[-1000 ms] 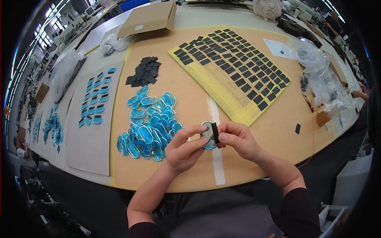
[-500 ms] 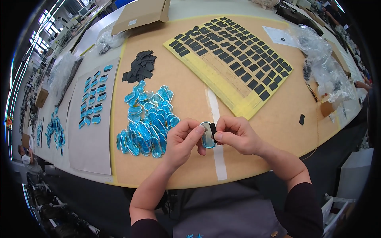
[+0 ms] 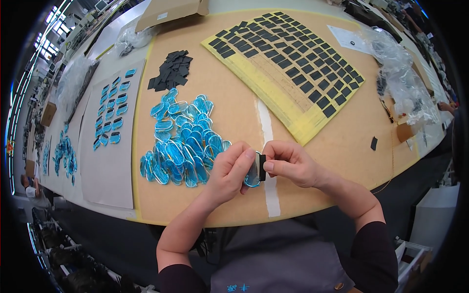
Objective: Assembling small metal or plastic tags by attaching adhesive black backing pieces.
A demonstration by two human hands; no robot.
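Note:
Between the thumb and fingers of my left hand (image 3: pixel 227 172) is a clear-blue oval piece (image 3: pixel 252 177) with a pale rim. My right hand (image 3: pixel 293 165) pinches a small black rectangular strip (image 3: pixel 262 168), which lies against the oval's right edge. Whether the strip is stuck to it, I cannot tell. Just left of my hands spreads a heap of similar blue ovals (image 3: pixel 188 138). Behind that heap is a pile of loose black rectangles (image 3: pixel 171 72). Farther right, a yellow board (image 3: pixel 302 133) carries rows of black rectangles (image 3: pixel 306 87).
On a grey sheet (image 3: pixel 110 180) to the left, blue ovals with black strips (image 3: pixel 111 103) lie in columns. An open cardboard box (image 3: pixel 171 14) stands at the back. Crumpled clear plastic (image 3: pixel 403 80) and a single black piece (image 3: pixel 373 143) are at the right.
Both hands still hold the oval and the strip together, and the oval now appears turned more edge-on. The whole view has shifted slightly.

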